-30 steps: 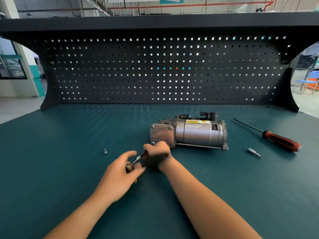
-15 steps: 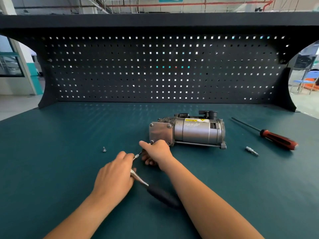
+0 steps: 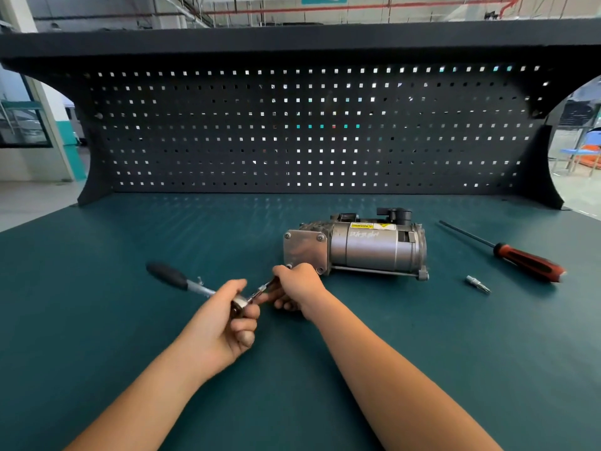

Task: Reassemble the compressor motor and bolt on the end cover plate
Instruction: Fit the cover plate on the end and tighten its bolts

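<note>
From the head camera, the compressor motor (image 3: 374, 249) lies on its side on the green counter (image 3: 97, 336), a little right of centre and in front of the black pegboard (image 3: 309, 131). Its square end cover plate (image 3: 304, 252) faces left, toward the hands, with bolt heads showing at its upper two corners and at its lower right corner.

The left hand (image 3: 224, 320) grips the head of a ratchet (image 3: 239, 304), fingers curled and clamped round it. The ratchet's black handle (image 3: 167, 275) points away to the left, just above the counter. A short silver extension bar (image 3: 261, 290) runs from the ratchet head up and to the right, toward the lower left corner of the cover plate.

The right hand (image 3: 297, 286) sits just in front of that corner, with its fingers curled round the far end of the extension bar. The hand hides the tip of the bar, so whether it sits on a bolt cannot be told.

A small loose bolt (image 3: 200, 281) stands on the counter just behind the ratchet's shaft. To the right of the motor lies a screwdriver (image 3: 527, 265) with a red and black handle. A small silver bit (image 3: 477, 284) lies between it and the motor, nearer the front.
</note>
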The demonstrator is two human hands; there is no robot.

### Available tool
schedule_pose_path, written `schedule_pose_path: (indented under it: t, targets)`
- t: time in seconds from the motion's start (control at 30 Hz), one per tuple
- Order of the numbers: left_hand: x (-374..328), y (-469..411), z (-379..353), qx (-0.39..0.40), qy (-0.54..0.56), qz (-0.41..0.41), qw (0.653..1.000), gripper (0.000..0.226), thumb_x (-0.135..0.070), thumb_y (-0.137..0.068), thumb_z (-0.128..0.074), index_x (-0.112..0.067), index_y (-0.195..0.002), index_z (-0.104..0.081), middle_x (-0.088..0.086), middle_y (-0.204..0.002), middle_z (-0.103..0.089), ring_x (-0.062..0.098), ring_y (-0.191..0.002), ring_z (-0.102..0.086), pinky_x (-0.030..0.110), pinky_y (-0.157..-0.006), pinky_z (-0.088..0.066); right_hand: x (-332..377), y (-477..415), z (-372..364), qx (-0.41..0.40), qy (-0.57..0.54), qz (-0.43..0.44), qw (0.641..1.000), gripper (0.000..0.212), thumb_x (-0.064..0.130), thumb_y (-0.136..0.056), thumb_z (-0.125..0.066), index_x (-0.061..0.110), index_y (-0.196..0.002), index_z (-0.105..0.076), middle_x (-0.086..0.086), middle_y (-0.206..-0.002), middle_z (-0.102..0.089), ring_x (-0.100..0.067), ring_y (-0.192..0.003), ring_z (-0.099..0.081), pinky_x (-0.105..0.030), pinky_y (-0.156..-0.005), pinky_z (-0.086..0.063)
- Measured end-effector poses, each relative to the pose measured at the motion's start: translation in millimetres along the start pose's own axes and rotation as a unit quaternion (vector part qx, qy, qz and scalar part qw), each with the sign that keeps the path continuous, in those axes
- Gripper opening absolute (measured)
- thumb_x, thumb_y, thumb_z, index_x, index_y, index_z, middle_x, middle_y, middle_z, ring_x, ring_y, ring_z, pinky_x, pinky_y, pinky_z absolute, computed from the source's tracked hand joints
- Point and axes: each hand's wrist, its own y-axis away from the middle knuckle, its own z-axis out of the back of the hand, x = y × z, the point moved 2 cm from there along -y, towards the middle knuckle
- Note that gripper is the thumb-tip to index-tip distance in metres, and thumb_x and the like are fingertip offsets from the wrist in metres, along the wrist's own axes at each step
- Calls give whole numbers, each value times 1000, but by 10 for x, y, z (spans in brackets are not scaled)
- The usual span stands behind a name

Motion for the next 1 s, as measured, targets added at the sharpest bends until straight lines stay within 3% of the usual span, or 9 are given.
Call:
schedule_pose_path:
  t: [0.07, 0.17, 0.23, 0.4, 0.43, 0.5, 0.6, 0.73, 1.0]
  targets:
    - [-24, 11, -5, -54, -298, -142, 942, 31, -30, -95, -47, -8, -77, -59, 2, -48, -52, 10, -34, -37, 20, -40, -32, -16, 2, 14, -4, 7, 10, 1000, 30, 23, -93, -46, 3, -71, -54, -6, -50, -61, -11, -26, -45, -12, -32, -30]
    - [31, -3, 18, -143, -672, -313, 656, 25, -38, -91, -50, -14, -90, -58, -1, -77, -65, 21, -74, -61, 34, -62, -43, -24, -9, 50, -42, 50, 40, 997, 37, 33, -89, -59, 2, -69, -59, 1, -43, -56, -11, -37, -51, -15, -35, -34]
    - [99, 17, 16, -165, -725, -342, 575, 29, -46, -91, -47, -20, -103, -53, -5, -92, -66, 23, -90, -62, 34, -67, -46, -29, -19, 37, -51, 85, 60, 993, 38, 32, -86, -62, 6, -60, -56, 3, -38, -51, -8, -34, -48, -17, -39, -37]
    - [80, 23, -46, -17, -204, -72, 976, 45, -47, -95, -41, -6, -90, -58, -1, -52, -58, 8, -33, -38, 16, -35, -30, -20, -21, 59, -49, 69, 30, 996, 33, 20, -86, -56, 7, -56, -50, -3, -40, -48, -10, -27, -38, -15, -33, -28]
    - [82, 50, -62, 12, -53, 10, 998, 45, -45, -95, -42, -4, -91, -59, 0, -50, -55, 6, -29, -33, 12, -31, -27, -13, -17, 57, -46, 54, 22, 997, 31, 19, -87, -55, 7, -58, -50, -4, -40, -49, -9, -24, -36, -13, -32, -26]
    - [52, 65, -53, 45, 107, 71, 991, 37, -36, -93, -45, 0, -93, -58, 0, -50, -50, 3, -27, -30, 9, -29, -25, -2, -10, 46, -36, 43, 13, 998, 27, 18, -88, -51, 7, -64, -50, -7, -48, -53, -10, -24, -37, -13, -32, -25]
    - [34, 62, -26, 41, -95, -31, 994, 12, -12, -90, -49, -4, -85, -56, 1, -51, -48, 4, -31, -28, 14, -31, -24, 10, -2, 26, -12, 48, 9, 999, 28, 19, -91, -46, 7, -66, -48, -10, -52, -57, -13, -29, -40, -17, -35, -28]
    - [58, 42, 19, -46, -544, -251, 800, 11, -18, -85, -58, -9, -80, -62, 1, -62, -58, 11, -48, -48, 24, -50, -36, -3, 42, 69, -11, 55, 13, 998, 36, 19, -95, -44, 4, -62, -49, 1, -31, -50, -8, -21, -39, -11, -30, -27]
    - [23, 75, 7, -70, -549, -285, 782, 14, -19, -83, -59, -33, -85, -59, -8, -68, -64, 3, -66, -60, 14, -56, -43, -42, 4, 53, -36, 80, 41, 995, 41, 30, -92, -53, 6, -59, -54, 4, -32, -51, -5, -24, -42, -12, -33, -33]
